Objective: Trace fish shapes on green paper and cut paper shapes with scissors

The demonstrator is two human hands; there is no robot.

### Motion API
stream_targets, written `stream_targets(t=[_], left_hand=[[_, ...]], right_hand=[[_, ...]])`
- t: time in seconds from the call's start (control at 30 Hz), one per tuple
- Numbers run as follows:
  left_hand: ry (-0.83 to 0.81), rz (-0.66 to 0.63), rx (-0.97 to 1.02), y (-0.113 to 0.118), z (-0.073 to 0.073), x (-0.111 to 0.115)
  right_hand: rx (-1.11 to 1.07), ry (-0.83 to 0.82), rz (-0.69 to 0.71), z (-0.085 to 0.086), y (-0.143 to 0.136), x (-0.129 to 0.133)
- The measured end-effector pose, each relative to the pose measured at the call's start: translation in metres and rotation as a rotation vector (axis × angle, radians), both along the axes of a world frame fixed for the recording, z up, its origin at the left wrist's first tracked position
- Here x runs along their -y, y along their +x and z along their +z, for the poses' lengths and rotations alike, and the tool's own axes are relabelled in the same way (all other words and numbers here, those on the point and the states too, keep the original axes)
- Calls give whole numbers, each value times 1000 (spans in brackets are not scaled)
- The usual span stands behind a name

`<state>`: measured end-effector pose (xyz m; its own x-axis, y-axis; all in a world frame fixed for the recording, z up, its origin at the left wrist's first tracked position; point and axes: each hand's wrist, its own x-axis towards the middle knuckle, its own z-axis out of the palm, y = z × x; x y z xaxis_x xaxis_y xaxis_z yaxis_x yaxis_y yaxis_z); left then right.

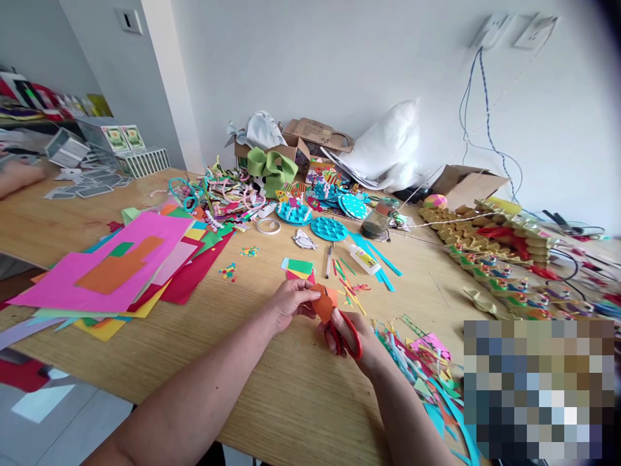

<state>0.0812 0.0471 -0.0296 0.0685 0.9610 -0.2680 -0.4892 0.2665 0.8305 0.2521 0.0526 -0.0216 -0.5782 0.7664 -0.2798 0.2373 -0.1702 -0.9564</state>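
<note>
Near the middle of the table, my left hand [290, 304] pinches a small piece of orange paper [324, 307] at its left edge. My right hand [356, 336] is closed round the red handles of a pair of scissors [358, 343], just right of the paper. The scissor blades are at the orange paper, partly hidden by it. Beyond my left hand lie small green, red and yellow paper pieces [299, 266]. A pen [329, 260] and a white glue bottle [363, 257] lie past the paper.
Coloured sheets [160, 236] are stacked at the left, paper scraps [427, 362] lie at the right. Blue discs [328, 228], a jar [381, 219] and egg trays [485, 259] stand farther back. Another person's hand [22, 176] is at the far left.
</note>
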Motion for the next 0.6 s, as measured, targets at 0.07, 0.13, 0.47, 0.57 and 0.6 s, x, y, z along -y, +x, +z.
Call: stream_targets(t=[0.07,0.13,0.47,0.57,0.6], left_hand=[[2,2,-4,0,0,0],[4,10,-8,-1,0,0],[-21,45,-22,0,-4,-2],[-30,47,-7,0,-4,-2],[-34,45,1,0,-4,-2]], right_hand=[[-7,-3,16,1,0,0],[-5,-6,26,2,0,1],[11,-11,15,3,-1,0],[-5,-20,14,4,-2,1],[-13,-27,15,4,-2,1]])
